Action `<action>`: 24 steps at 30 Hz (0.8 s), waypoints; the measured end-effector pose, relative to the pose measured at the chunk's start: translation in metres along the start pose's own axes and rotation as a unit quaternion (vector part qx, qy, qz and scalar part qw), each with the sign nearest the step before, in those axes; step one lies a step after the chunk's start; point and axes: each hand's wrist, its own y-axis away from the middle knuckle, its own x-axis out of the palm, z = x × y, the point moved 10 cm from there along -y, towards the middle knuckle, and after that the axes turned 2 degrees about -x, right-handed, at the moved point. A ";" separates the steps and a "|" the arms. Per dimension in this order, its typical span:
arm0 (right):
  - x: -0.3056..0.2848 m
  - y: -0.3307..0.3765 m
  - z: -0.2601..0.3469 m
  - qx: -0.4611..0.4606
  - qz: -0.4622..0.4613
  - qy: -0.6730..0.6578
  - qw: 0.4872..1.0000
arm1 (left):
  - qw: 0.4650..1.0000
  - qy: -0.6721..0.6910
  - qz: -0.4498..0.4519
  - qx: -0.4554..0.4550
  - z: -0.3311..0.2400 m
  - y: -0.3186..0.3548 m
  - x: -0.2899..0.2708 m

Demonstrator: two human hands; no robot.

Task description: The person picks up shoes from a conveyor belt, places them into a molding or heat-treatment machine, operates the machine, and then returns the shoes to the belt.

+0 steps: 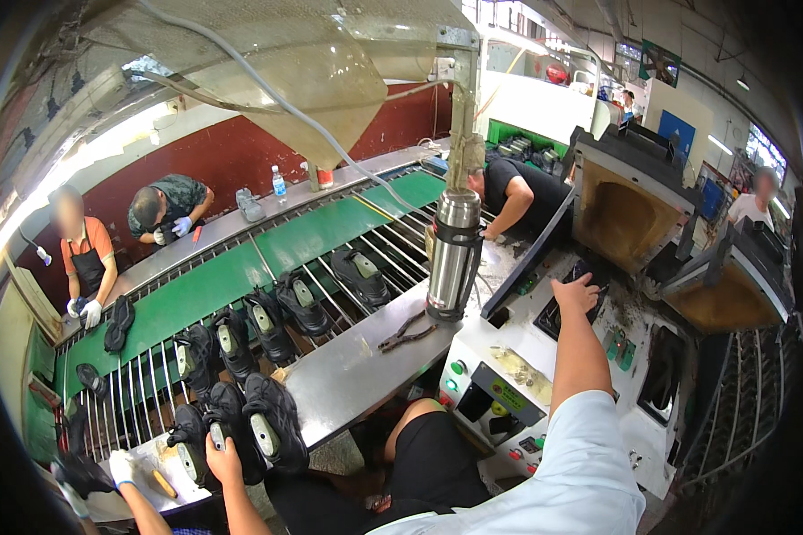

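Note:
My left hand (224,460) is closed on a black shoe (227,407) with a pale last in it, at the lower left. Close beside it stand another black shoe (282,419) and a further lasted shoe (186,434). Over on the white machine (517,352), my right hand (577,292) reaches out with its fingers spread. It lies at a dark recess (549,318) below a raised, box-like lid (632,209). Whether a shoe lies under that hand I cannot tell.
Several lasted shoes (300,303) rest on the roller conveyor (401,245) with its green belt (321,232). A steel thermos (455,259) and pliers (408,332) are on the metal ledge (352,374). A co-worker's gloved hand (122,468) is at lower left; other people work across the conveyor.

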 end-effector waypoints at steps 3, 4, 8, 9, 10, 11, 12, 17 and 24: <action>-0.013 0.011 -0.013 0.084 0.076 0.019 0.993 | 0.998 0.061 -0.004 0.020 0.019 -0.004 -0.003; -0.008 -0.003 -0.031 0.081 0.093 -0.028 0.992 | 0.995 0.092 0.006 0.040 0.021 -0.009 0.008; -0.027 0.026 -0.025 0.084 0.067 -0.080 0.991 | 0.977 0.200 0.038 0.056 0.035 0.000 0.008; -0.029 0.031 -0.026 0.079 0.051 -0.095 0.991 | 0.978 0.201 0.038 0.051 0.039 0.002 0.008; -0.038 0.030 -0.035 0.067 -0.003 -0.107 0.992 | 0.976 0.206 0.044 0.051 0.036 0.000 0.014; -0.034 0.032 -0.040 0.051 -0.053 -0.118 0.990 | 0.976 0.208 0.046 0.048 0.035 0.002 0.015; -0.033 0.037 -0.048 0.035 -0.103 -0.128 0.986 | 0.977 0.206 0.035 0.049 0.034 0.003 0.013; -0.031 0.104 -0.089 -0.112 -0.231 -0.295 0.921 | 0.982 0.185 0.006 0.044 0.021 0.010 0.007; 0.039 0.162 -0.122 -0.183 -0.161 -0.330 0.912 | 0.995 0.092 -0.011 0.020 0.028 0.014 0.008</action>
